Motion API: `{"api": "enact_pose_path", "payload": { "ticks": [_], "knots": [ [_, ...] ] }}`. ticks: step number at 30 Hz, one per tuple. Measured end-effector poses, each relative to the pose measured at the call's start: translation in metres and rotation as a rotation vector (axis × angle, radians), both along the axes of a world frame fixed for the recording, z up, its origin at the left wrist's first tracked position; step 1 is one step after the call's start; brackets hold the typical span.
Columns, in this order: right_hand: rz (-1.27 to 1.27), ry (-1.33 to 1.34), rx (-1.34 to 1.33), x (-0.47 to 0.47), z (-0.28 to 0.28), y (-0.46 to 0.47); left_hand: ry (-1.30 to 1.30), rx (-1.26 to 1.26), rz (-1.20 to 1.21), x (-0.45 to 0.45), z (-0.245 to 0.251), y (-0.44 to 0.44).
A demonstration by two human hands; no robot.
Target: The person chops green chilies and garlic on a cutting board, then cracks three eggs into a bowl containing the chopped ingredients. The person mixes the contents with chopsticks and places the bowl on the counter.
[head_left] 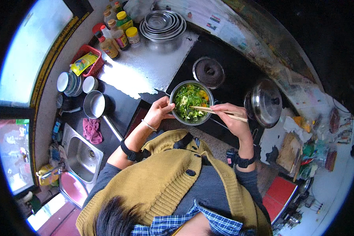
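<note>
A stainless steel bowl [185, 120] is held up in front of my body, at the near edge of the stove. Inside it lie chopped green vegetables [184, 98] with some yellow-orange pieces [204, 96], which look like egg, along the right side. My left hand [160, 109] grips the bowl's left rim, thumb on top and fingers beneath. Between the fingers of my right hand [234, 118] is a pair of wooden chopsticks [205, 109], their tips down in the greens. The bowl's bottom is hidden under the food.
Behind the bowl stands a dark-lidded pot [209, 72]; a glass-lidded pan [266, 101] is to the right. On the left are a saucepan [94, 103], a pink cloth [92, 130] and a sink [84, 156]. Sauce bottles [108, 47] and nested metal bowls [162, 25] line the back.
</note>
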State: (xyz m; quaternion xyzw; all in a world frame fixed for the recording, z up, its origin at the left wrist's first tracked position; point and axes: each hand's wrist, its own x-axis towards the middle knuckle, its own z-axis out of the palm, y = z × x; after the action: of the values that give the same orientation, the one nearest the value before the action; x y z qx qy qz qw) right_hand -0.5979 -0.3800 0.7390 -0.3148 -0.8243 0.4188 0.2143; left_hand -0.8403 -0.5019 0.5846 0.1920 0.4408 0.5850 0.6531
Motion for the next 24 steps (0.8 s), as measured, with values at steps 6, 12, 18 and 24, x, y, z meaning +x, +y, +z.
{"api": "enact_pose_path", "payload": {
  "ticks": [6, 12, 18, 24],
  "knots": [
    [-0.065, 0.050, 0.164, 0.029, 0.003, 0.008, -0.006, -0.055, 0.042, 0.003, 0.010, 0.001],
    [-0.230, 0.194, -0.155, 0.023, -0.052, -0.007, -0.011, -0.011, 0.141, 0.014, 0.004, 0.004],
    [-0.385, 0.454, -0.161, 0.007, -0.057, -0.015, -0.037, 0.025, 0.111, 0.011, 0.000, 0.004],
    [-0.169, 0.275, -0.121, -0.001, -0.032, -0.011, -0.024, 0.071, 0.130, 0.002, 0.022, 0.006]
  ]
}}
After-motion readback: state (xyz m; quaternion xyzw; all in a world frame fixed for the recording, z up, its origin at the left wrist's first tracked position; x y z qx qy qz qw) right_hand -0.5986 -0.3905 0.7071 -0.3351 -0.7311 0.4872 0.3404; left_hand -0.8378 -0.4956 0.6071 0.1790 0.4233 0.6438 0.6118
